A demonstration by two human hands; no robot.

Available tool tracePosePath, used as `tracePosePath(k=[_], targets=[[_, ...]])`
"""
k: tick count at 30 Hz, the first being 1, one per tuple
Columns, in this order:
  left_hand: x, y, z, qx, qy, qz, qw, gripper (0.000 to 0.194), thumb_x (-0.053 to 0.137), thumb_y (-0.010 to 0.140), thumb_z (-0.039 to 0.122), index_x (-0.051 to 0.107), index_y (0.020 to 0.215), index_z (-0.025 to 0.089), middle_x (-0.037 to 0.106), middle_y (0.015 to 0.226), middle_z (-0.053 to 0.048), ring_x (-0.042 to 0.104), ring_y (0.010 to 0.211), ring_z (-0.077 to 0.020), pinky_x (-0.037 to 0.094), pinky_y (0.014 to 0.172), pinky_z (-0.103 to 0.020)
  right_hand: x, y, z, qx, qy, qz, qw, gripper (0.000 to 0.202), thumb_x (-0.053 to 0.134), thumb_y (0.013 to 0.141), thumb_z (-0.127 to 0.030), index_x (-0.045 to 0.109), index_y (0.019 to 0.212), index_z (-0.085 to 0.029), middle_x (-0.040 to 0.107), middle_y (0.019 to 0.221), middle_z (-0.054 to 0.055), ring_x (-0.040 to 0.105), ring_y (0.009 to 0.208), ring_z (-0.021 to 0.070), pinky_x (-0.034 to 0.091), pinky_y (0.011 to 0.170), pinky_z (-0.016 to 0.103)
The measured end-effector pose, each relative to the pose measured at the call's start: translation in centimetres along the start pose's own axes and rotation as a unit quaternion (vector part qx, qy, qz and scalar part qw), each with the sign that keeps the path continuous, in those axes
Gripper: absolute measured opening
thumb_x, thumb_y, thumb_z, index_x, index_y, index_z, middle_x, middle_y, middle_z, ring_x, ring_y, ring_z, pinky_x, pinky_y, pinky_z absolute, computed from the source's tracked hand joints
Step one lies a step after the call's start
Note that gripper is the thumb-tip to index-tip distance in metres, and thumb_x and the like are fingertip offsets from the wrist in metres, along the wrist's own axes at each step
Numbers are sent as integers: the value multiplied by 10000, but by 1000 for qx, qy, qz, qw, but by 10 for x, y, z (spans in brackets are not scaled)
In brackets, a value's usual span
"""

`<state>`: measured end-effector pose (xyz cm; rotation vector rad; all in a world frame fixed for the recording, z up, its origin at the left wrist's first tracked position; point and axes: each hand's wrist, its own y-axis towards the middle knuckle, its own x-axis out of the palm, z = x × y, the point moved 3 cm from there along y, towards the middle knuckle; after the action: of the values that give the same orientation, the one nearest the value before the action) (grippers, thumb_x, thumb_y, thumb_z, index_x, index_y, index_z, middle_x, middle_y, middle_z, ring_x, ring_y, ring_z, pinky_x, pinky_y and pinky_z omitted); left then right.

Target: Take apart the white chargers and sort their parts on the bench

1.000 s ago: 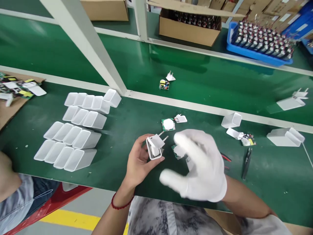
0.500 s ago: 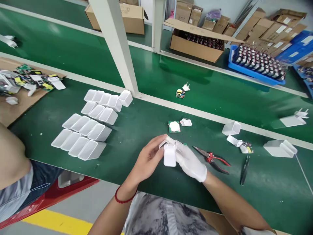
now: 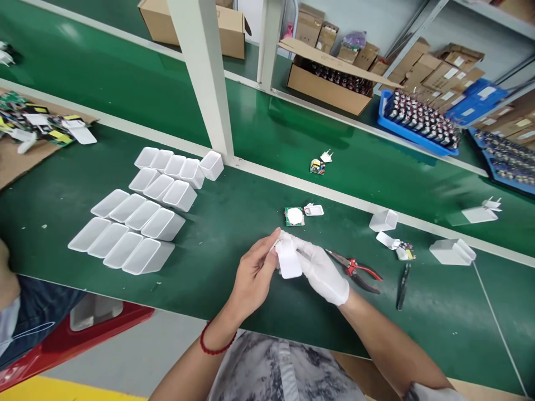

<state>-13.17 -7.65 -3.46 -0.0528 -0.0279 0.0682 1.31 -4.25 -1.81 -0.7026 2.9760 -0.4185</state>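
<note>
Workbench: glossy dark green worktop (image 3: 225, 223), smooth, specked with small pale scraps; a cream metal ledge (image 3: 301, 182) runs along its far side and a cream post (image 3: 204, 83) rises from it.
Markings: white labels show on the stacked cartons (image 3: 438, 78) and blue boxes (image 3: 476, 103) behind; their print is too small to read.
Part in hand: white plastic part (image 3: 290, 263), smooth, rectangular, round-cornered, held above the worktop near the front edge; fingers hide its upper end, so whether it is one piece or two cannot be told.
Left hand: bare left hand (image 3: 256, 274), red braided bracelet (image 3: 217, 338) at the wrist; fingers and thumb closed on the part's left side.
Right hand: right hand in a white knit glove (image 3: 324, 273), fingers gripping the part's right side.
Clearances: green surface shows between the left hand and four rows of open-mouthed white casings (image 3: 129, 214); red-and-black needle-nose pliers (image 3: 355, 271) lie just beside the glove.
Boards: green circuit board (image 3: 295, 216) with a round white pad lies beyond the hands, a white plug cap (image 3: 314, 210) beside it; a second circuit board (image 3: 404, 252) with a yellow component lies further right, above black tweezers (image 3: 403, 287).
Far shelf: brown corrugated carton (image 3: 330, 86), flap raised; blue plastic tray (image 3: 418, 146) packed with small parts in rows.
</note>
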Motion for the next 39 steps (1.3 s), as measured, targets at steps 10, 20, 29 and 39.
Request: tracePosePath(k=[10, 20, 29, 39], targets=[[-6, 4, 11, 50, 65, 19, 996, 375, 497, 971, 352, 645, 1287, 214, 674, 1302, -75, 636, 1188, -227, 532, 967, -320, 7, 3, 0, 31, 110, 20, 993, 641, 719, 767, -607, 650, 1274, -221, 668, 1229, 91, 649, 1054, 271, 568, 855, 398], [-5, 8, 8, -17, 21, 29, 999, 446, 511, 945, 470, 650, 1285, 215, 661, 1325, -76, 597, 1252, -269, 529, 989, -358, 7, 0, -15, 23, 123, 3, 992, 557, 686, 842, -498, 625, 1304, -193, 695, 1149, 74, 652, 972, 224, 558, 864, 402], [-1, 3, 2, 12, 47, 1, 999, 414, 484, 973, 409, 621, 1313, 216, 626, 1361, -104, 660, 1141, -223, 580, 852, -296, 5, -1, -2, 8, 78, -3, 997, 549, 669, 829, -576, 680, 1222, -194, 706, 1100, 71, 652, 969, 234, 537, 880, 393], [5, 0, 9, 54, 58, -47, 996, 438, 518, 952, 409, 590, 1350, 241, 646, 1318, -104, 673, 1091, -223, 575, 798, -276, 5, -10, -3, -35, 64, 0, 997, 452, 752, 781, -502, 715, 1109, -193, 694, 985, 57, 633, 907, 209, 535, 848, 351]])
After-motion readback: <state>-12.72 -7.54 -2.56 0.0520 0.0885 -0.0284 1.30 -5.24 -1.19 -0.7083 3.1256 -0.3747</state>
